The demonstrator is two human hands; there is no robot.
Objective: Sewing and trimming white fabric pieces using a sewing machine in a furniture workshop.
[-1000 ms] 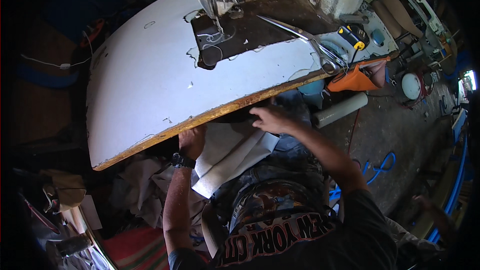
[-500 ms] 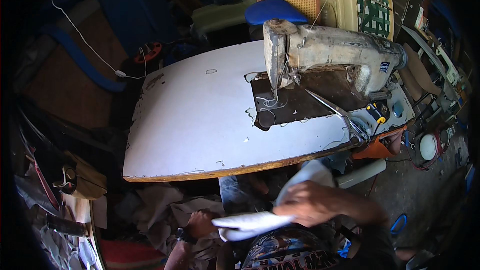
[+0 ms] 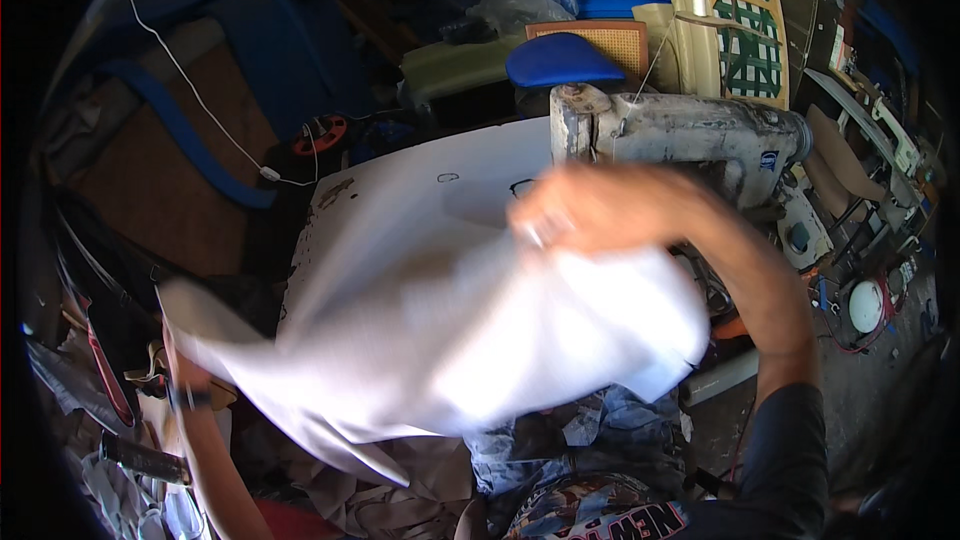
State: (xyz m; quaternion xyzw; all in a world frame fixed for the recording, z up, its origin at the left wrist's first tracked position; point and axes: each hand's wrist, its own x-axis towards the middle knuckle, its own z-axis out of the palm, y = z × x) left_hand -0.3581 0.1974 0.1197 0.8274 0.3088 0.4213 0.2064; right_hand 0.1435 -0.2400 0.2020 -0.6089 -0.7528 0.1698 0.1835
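Observation:
A large white sheet of pliable material [image 3: 480, 340], perhaps cloth or vinyl, spreads over my lap and the table's front, blurred by motion. My right hand [image 3: 590, 210] grips its upper edge, raised in front of the sewing machine [image 3: 700, 130]. A ring-like band shows on one finger. At the far left my left hand [image 3: 184, 368], with a dark wristband, is at the sheet's left end; its fingers are partly covered and smeared, but the sheet is drawn up there. Much of the white tabletop [image 3: 400, 190] and the machine's needle area are hidden behind the sheet and my right arm.
Beyond the table lie a blue padded seat [image 3: 565, 60] and a cane-backed panel [image 3: 610, 40]. A white cable [image 3: 195, 90] hangs at the left. Scraps of material [image 3: 380, 500] cover the lower left. A white tube [image 3: 725, 377] lies right of my legs.
The folded white bundle at my lap has been opened out into a wide sheet. My right hand has risen toward the machine, and my left has moved out to the left.

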